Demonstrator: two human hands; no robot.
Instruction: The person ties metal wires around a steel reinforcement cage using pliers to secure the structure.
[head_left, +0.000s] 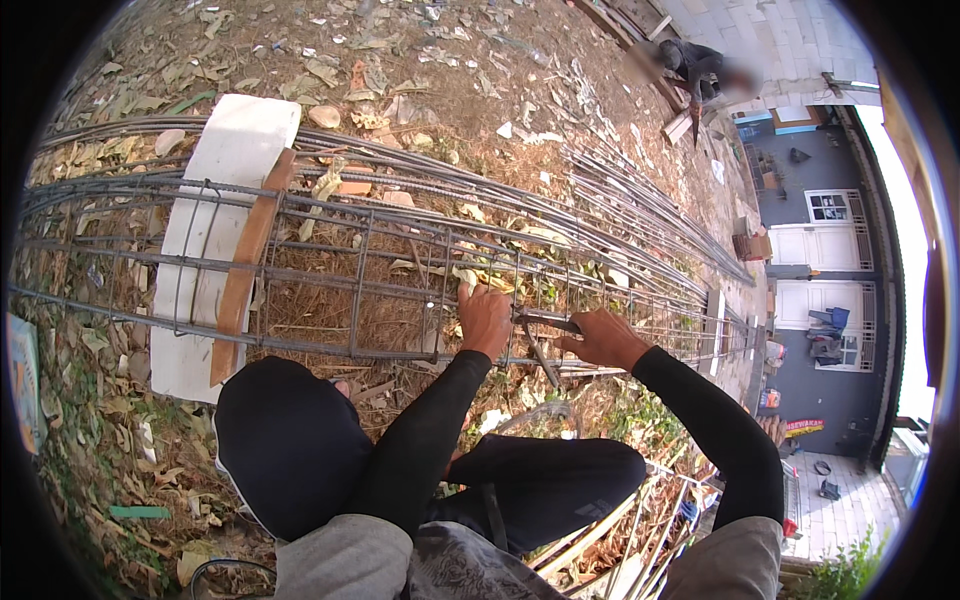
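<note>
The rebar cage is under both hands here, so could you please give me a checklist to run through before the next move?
1. Right hand on the dark pincers: ok, it holds one handle.
2. Pincers' handles closed: not ok, they stand spread apart.
3. Left hand near the tool's head: ok, it is just beside it, at the rebar cage.
4. Pincers' jaws gripping something: cannot tell, too small.
5. Cage supported toward the left: ok, it crosses a wooden board and white slab.
</note>
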